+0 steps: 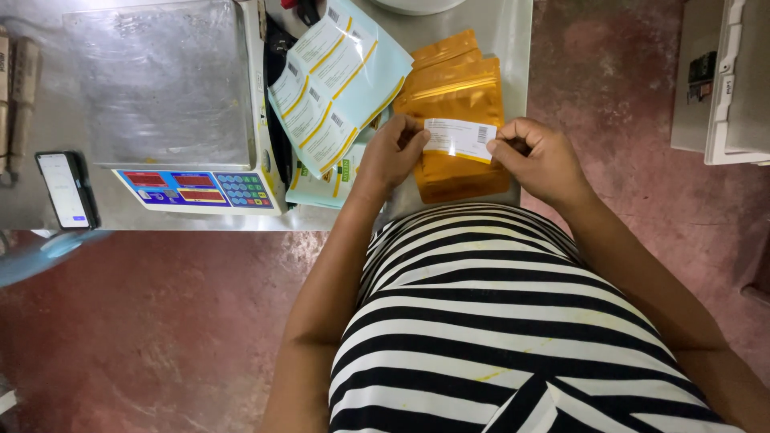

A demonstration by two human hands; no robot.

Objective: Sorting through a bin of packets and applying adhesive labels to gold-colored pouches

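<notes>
A: Head view, hands first. Left hand [393, 152] pinches the left end of a white label [459, 138] between thumb and fingers. Right hand [539, 156] pinches the right end, fingers curled tight.

B: Label state?

A: Held flat and level across the top pouch [465, 172], touching or just above it, can't tell. White, with a yellow strip along its lower edge and a barcode at its right end. Pouch is orange-gold, flat, at the near table edge [200, 223], 12 o'clock from the striped shirt [497, 321].

B: Farther out?

A: More of the same pouches [449, 56] stacked behind, at 12. Label sheets [337, 76] fan out at 10 o'clock from the left hand, overlapping the stack's left side. Weighing scale [172, 96] at 9 to 10, just beside the sheets. Phone [66, 188] far at 9.

B: Room?

A: Pouch's right edge is close to the table's right edge; red floor [626, 96] beyond.
</notes>
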